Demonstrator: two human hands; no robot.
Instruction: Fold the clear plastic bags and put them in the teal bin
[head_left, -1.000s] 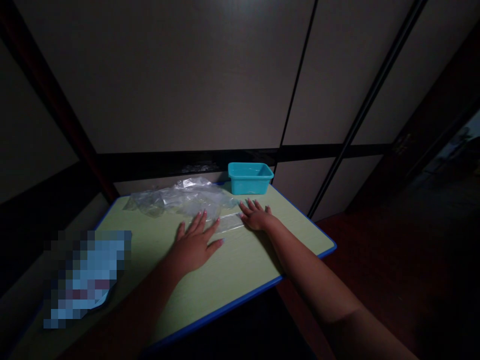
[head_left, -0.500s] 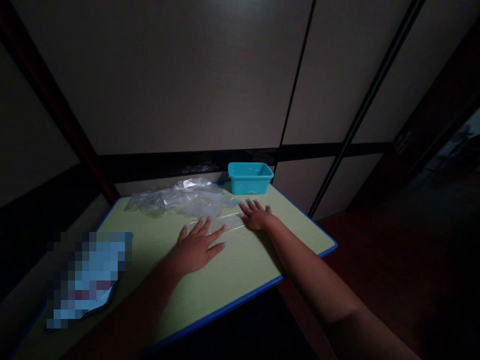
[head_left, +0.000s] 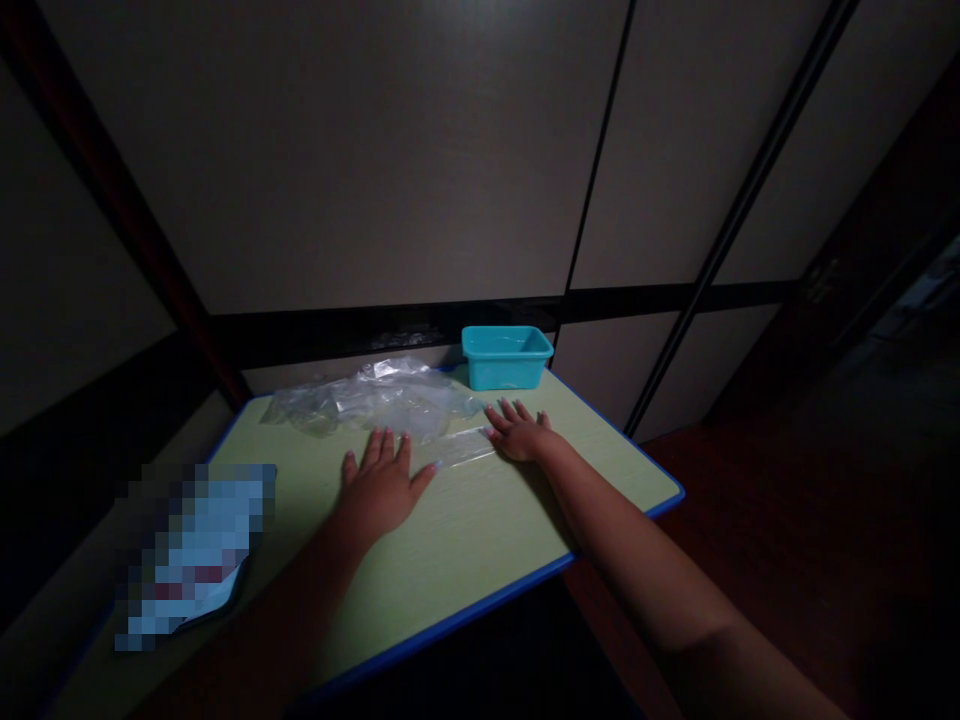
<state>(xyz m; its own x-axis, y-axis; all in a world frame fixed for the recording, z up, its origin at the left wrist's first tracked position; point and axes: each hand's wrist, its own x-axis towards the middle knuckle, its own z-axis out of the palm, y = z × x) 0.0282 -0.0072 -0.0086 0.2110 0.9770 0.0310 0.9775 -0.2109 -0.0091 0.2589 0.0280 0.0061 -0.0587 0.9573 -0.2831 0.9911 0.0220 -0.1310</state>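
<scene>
Head view: your left hand [head_left: 381, 487] and right hand [head_left: 521, 432] lie flat and empty on the green table [head_left: 457, 590], either side of a clear plastic strip [head_left: 459, 447]. Beyond it sit a crumpled bag [head_left: 375, 400] and teal bin [head_left: 507, 357]; left of it, a blurred packet [head_left: 195, 555].

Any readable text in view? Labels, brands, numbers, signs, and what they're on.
No readable text.
Blue item on the desk, lower left: pixelated, so any print on it can't be read.
Crumpled clear plastic: no print visible.
Teal plastic bin: no marking visible.
</scene>
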